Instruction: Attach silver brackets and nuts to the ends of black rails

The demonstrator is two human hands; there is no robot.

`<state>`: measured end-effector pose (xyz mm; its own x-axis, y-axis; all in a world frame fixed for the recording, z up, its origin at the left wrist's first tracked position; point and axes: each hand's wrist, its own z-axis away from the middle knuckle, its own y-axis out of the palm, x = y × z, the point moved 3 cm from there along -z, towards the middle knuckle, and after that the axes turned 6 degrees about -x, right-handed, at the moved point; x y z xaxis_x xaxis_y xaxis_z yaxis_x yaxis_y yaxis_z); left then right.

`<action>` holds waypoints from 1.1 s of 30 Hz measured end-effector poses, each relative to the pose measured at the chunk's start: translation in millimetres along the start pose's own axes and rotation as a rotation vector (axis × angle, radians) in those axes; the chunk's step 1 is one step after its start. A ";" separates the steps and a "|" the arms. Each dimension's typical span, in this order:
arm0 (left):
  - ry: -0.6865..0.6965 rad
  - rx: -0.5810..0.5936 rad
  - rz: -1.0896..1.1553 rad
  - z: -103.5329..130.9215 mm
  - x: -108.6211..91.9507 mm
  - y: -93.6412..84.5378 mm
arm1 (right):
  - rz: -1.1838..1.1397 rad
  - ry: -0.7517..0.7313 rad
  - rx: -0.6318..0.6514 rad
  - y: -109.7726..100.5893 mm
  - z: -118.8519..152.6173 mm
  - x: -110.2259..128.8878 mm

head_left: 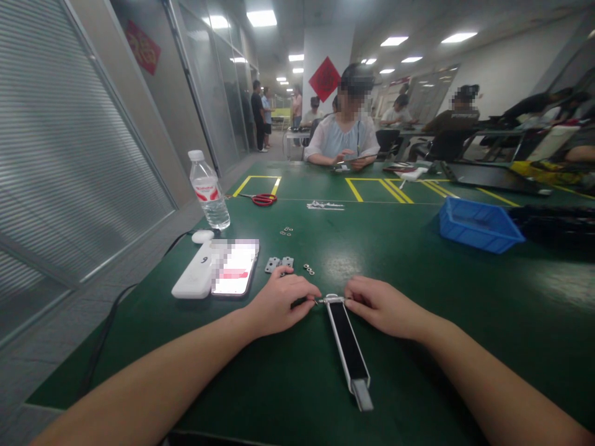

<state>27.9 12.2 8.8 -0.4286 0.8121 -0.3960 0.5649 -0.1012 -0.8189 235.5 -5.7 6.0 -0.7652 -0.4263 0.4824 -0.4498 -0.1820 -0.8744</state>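
A long narrow white-framed piece with a black strip down its middle [348, 344] lies on the green table, with a flat metal tab [362, 396] at its near end. My right hand [385, 308] is closed at the right side of its far end, thumb and fingertips gripping the edge. At the left side of that same end, my left hand [283, 301] pinches a small thin metal piece [320, 301], whose kind is too small to tell. Just beyond my left hand lie two grey metal plates with holes [273, 265] and several small nuts [309, 270].
Several small rings [286, 231] lie farther out. On the left stand a water bottle [209, 192], a white power bank [193, 272] and a lit phone [237, 269]. Red-handled scissors [264, 199] and a blue bin [478, 226] are beyond. A person [346, 133] sits across the table [418, 384].
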 end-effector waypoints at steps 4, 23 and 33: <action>0.010 -0.003 0.015 -0.6 -1.2 -0.5 | 0.012 -0.002 0.001 0.1 -0.5 0.0; -0.012 0.036 0.035 -0.6 -2.7 1.3 | 0.014 -0.018 0.005 1.3 -0.7 -0.2; -0.092 0.035 0.025 -3.9 -2.6 9.3 | 0.023 -0.011 -0.003 2.2 -0.9 -1.5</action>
<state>37.0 11.4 3.8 -0.4789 0.7530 -0.4513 0.5515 -0.1420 -0.8220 235.3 -4.7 3.4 -0.7705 -0.4398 0.4614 -0.4335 -0.1692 -0.8851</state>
